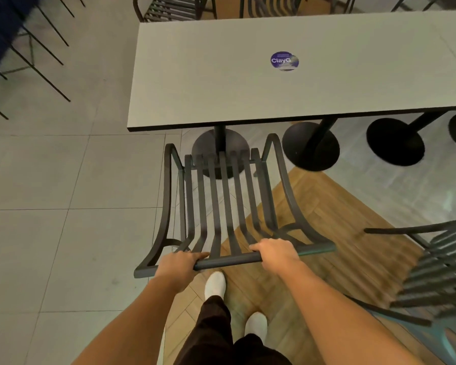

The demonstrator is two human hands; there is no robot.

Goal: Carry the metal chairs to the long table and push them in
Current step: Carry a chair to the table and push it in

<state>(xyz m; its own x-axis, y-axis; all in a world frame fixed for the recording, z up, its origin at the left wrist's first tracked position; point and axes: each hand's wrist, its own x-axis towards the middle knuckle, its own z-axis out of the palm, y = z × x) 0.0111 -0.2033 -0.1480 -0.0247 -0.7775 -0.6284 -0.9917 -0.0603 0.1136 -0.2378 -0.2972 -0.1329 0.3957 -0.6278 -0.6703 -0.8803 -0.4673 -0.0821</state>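
A dark metal chair (221,196) with a slatted seat and back stands in front of me, its seat pointing at the long white table (221,83). My left hand (178,267) grips the left part of the chair's top rail. My right hand (274,254) grips the same rail further right. The chair's front edge lies just short of the table's near edge, by the table's left end. A second slatted metal chair (437,272) stands at my right, blurred and partly cut off by the frame.
Round black pedestal bases (311,148) hold the table up. More dark chairs (169,7) sit along the table's far side. Thin black legs of other furniture (45,48) cross the tiled floor at upper left. My white shoes (215,284) stand on wood flooring.
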